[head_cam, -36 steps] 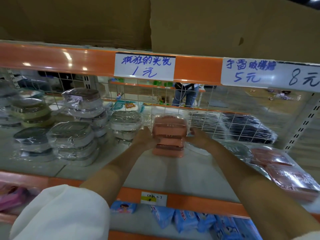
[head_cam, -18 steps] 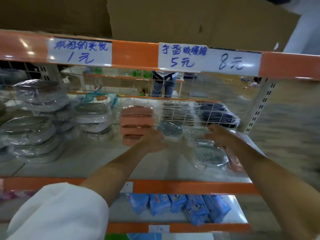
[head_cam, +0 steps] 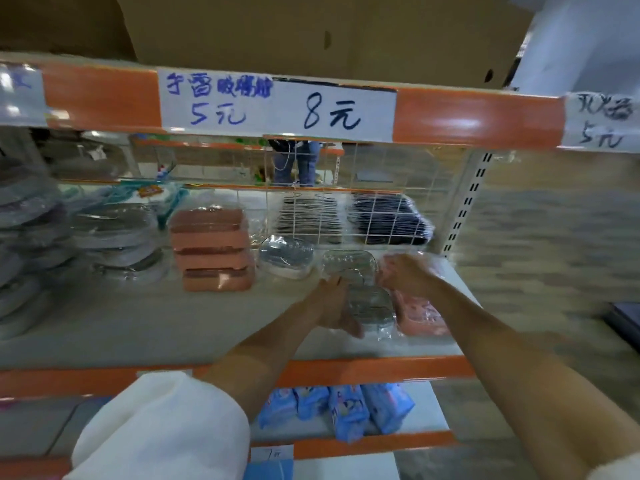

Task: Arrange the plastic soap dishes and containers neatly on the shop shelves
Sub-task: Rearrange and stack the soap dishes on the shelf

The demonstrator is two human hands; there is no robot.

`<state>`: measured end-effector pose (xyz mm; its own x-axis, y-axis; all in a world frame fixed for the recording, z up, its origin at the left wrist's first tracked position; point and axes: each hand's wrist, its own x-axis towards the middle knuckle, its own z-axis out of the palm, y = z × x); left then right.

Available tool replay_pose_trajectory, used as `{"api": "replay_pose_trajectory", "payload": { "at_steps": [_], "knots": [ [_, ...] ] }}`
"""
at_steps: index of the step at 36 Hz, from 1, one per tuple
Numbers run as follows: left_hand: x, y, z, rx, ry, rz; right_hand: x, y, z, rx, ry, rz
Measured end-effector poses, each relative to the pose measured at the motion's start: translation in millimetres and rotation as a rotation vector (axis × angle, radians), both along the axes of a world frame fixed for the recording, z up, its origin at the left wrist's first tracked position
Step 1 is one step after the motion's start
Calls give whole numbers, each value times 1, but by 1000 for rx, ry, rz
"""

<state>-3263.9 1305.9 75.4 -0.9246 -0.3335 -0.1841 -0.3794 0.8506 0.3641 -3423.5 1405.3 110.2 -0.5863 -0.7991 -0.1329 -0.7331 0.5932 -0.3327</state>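
Observation:
A stack of three pink soap dishes (head_cam: 211, 251) stands mid-shelf on the white shelf (head_cam: 138, 327). To its right lie a wrapped grey dish (head_cam: 285, 259) and a clear one (head_cam: 348, 263). My left hand (head_cam: 334, 306) rests with straight fingers against the left side of another wrapped grey dish (head_cam: 372, 304). My right hand (head_cam: 407, 275) curls over the top of a wrapped pink dish (head_cam: 420, 315) at the shelf's right end; blur hides the exact grip.
Stacks of grey wrapped dishes (head_cam: 117, 244) fill the shelf's left. A wire grid (head_cam: 346, 216) backs the shelf, with black packets (head_cam: 388, 220) behind it. An upright post (head_cam: 464, 202) ends the shelf on the right. Blue packets (head_cam: 346, 407) lie on the shelf below.
Both hands have left the pink stack and moved right. The left hand now touches a grey dish and the right hand has come down on a pink one; my view has swung right.

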Motion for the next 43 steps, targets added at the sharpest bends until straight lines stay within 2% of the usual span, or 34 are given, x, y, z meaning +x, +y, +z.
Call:
{"api": "replay_pose_trajectory", "payload": {
  "at_steps": [7, 11, 13, 20, 24, 32, 35, 38, 43],
  "knots": [
    [38, -33, 1, 11, 21, 133, -1, -30, -9, -34, -70, 91],
    [72, -49, 5, 24, -12, 217, 2, -48, -12, 142, 34, 190],
    [88, -55, 7, 34, -40, 265, 3, -54, -14, 236, 166, 218],
    [124, -72, 7, 19, 21, 351, 15, -59, -15, 299, 269, 214],
    [132, -71, 6, 51, 82, 383, 18, -56, -15, 234, 199, 182],
    [138, -70, -3, 28, 187, 384, 0, -67, 0, 79, -121, 214],
    [140, -70, -6, 56, 229, 417, 27, -68, 21, -23, -162, 304],
    [145, -69, -8, 112, 239, 491, 65, -73, 29, -27, -193, 370],
    [164, -72, -14, 170, 253, 592, 123, -85, 18, -51, -245, 483]
  ]
}}
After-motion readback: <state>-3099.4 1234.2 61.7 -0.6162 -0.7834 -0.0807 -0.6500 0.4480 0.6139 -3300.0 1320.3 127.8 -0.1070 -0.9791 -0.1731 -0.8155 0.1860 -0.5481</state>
